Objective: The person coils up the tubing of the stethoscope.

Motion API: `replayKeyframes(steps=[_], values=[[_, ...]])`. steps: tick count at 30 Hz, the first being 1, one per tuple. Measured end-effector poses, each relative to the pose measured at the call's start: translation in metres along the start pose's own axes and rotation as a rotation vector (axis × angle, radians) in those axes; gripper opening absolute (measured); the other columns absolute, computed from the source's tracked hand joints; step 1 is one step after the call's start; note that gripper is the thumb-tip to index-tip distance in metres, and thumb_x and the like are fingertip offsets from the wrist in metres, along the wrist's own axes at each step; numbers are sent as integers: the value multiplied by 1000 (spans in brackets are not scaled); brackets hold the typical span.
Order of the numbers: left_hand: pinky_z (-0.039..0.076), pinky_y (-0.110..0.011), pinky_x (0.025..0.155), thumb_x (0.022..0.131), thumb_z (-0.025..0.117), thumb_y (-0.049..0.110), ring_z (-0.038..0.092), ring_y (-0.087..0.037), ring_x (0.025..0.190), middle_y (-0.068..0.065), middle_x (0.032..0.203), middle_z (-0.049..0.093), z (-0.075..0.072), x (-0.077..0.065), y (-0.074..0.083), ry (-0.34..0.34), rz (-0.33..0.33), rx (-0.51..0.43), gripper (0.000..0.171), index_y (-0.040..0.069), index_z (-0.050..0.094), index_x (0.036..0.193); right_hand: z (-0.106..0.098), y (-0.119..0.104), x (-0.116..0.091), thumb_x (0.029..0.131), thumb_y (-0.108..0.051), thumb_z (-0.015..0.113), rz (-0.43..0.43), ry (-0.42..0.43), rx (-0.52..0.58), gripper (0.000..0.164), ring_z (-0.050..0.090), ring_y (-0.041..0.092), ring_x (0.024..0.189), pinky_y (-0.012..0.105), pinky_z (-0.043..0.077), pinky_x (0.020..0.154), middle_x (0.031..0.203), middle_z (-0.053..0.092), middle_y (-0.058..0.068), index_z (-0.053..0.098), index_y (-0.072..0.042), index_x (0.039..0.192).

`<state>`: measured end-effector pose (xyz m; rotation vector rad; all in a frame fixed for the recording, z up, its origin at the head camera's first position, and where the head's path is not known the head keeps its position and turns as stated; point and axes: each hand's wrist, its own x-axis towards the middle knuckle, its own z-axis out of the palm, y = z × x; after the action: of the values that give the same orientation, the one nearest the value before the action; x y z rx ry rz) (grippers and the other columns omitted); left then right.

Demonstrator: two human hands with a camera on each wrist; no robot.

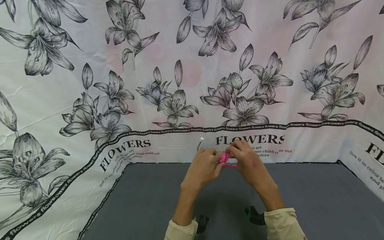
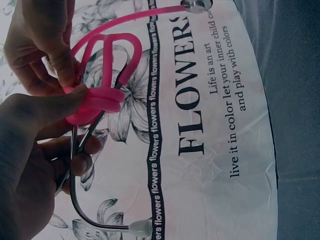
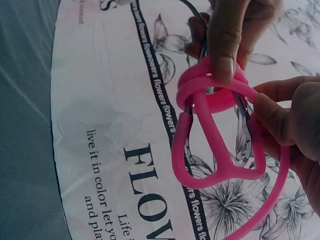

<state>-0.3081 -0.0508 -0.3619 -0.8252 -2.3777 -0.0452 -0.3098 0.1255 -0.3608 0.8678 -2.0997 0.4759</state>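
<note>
Both hands hold a pink stethoscope (image 1: 224,158) up in front of the wall cloth. Its tubing (image 3: 217,145) is wound in loops around the crossed metal ear tubes (image 2: 74,175). My left hand (image 1: 201,168) grips the ear tubes, its thumb pressing on the wound loops. A pale ear tip (image 2: 141,228) sticks out below that hand in the left wrist view. With thumb and fingers, my right hand (image 1: 250,163) pinches the tubing beside the loops. From there a free length curves away to the metal chest piece (image 2: 197,5).
A grey tabletop (image 1: 150,200) lies below the hands. White cloth (image 1: 168,143) with printed lilies and lettering hangs behind and at the sides. Dark wrist devices (image 1: 255,216) sit at both cuffs, under beige sleeves (image 1: 282,223).
</note>
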Motion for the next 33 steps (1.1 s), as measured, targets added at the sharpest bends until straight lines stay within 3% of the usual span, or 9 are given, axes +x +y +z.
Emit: replayKeyframes(steps=[5,9,14,19,26,30,33], values=[[40,-29,82,87,58,40,51,-10,78,5,86,56,3,0,-2,-9,59,-17,31,22,67,110,-5,7,-4,61,27,65,-6,-32,43,43,49,16,87,31,46,70,91,56,1,66,-5,90],[37,-29,79,87,57,39,46,-7,73,7,84,52,3,-2,-8,-14,116,-108,25,21,67,102,-9,14,-6,64,19,70,-50,-44,109,38,53,14,88,28,48,71,92,61,0,66,-5,92],[34,-27,74,86,60,36,42,-6,69,7,81,53,-1,-2,-14,-19,198,-274,23,19,70,97,-15,22,-7,69,12,70,-93,-80,326,34,61,11,82,21,50,68,90,63,0,64,-10,95],[32,-24,72,88,59,36,43,-8,70,5,82,55,-3,-3,-18,-21,262,-394,23,19,69,98,-21,27,-11,81,8,62,-19,-150,507,32,62,8,85,20,50,70,94,64,-1,62,-15,103],[35,-21,63,87,61,30,41,-7,63,8,85,55,-9,-4,-25,49,246,-676,34,15,63,118,-26,31,-15,83,6,60,111,-103,657,26,64,14,89,26,51,74,98,63,1,62,-11,103],[36,-24,69,88,60,30,44,-4,70,8,90,58,-11,-2,-24,116,209,-716,31,14,65,115,-34,21,-12,85,3,59,191,-101,672,23,66,16,81,26,52,68,99,64,5,62,-8,105],[35,-24,69,88,60,30,46,-9,71,6,87,57,-13,-2,-21,164,166,-726,30,13,66,112,-43,11,-7,84,1,62,240,-109,652,21,64,15,70,25,50,59,93,66,7,62,-6,104]])
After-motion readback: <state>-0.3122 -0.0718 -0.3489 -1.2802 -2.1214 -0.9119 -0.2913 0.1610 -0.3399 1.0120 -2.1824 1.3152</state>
